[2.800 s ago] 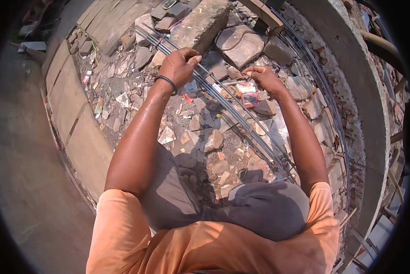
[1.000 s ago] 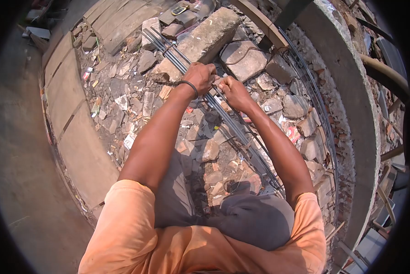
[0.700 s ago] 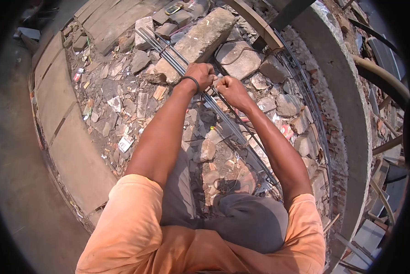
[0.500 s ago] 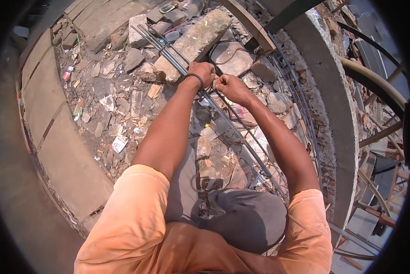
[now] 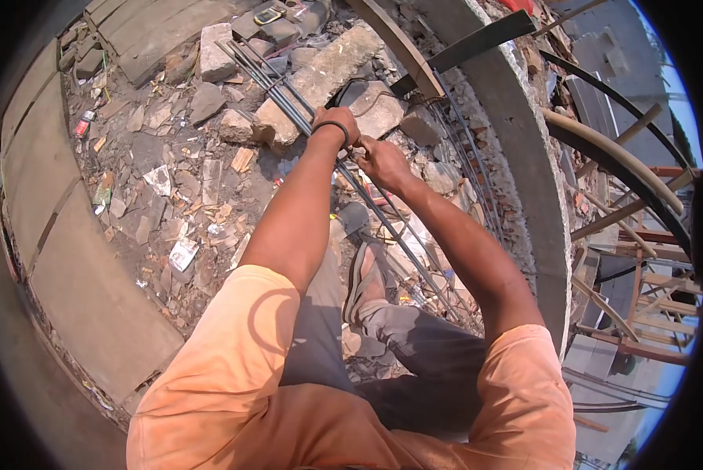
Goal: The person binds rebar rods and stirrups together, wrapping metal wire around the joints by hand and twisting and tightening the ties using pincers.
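A bundle of long grey steel rods runs slantwise over the rubble, from the upper left down toward my legs. My left hand, with a black band at its wrist, is closed over the bundle near its middle. Just right of it my right hand is closed, thumb and finger pinched together close to the rods. Whatever sits in that pinch is too small to make out. The lower stretch of the rods passes beneath my right forearm.
Concrete blocks and broken rubble cover the ground ahead. A low concrete slab edge curves along the left. On the right stand a concrete beam and wooden poles. My sandalled foot rests among the debris.
My view has shifted, so the rubble sits further left and more timber shows on the right. A sandalled foot has come into sight below the rods. Both hands stay close together at the rods.
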### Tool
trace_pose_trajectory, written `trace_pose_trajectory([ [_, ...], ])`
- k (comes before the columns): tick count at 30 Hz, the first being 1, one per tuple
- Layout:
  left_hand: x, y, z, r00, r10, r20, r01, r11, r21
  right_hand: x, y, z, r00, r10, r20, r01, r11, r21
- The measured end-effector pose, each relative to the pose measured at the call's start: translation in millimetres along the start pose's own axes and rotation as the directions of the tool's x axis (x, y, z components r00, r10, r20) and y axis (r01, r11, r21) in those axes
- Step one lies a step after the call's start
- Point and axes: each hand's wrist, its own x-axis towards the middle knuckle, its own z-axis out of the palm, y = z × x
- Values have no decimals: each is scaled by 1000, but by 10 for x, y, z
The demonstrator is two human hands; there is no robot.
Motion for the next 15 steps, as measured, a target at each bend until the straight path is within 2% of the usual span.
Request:
trace_pose_trajectory([
  [7,34,30,-159,996,-57,68,57,998,11,0,108,154,998,-1,-66,8,994,111],
  [8,42,39,-162,996,-61,71,59,998,34,-17,97,125,992,-51,-115,65,990,124],
  [11,43,102,-244,992,-72,103,60,992,114,39,153,139,996,-36,-87,46,993,113],
  [15,77,116,-265,988,-76,135,55,986,157,76,238,209,993,-86,-83,99,979,176],
])
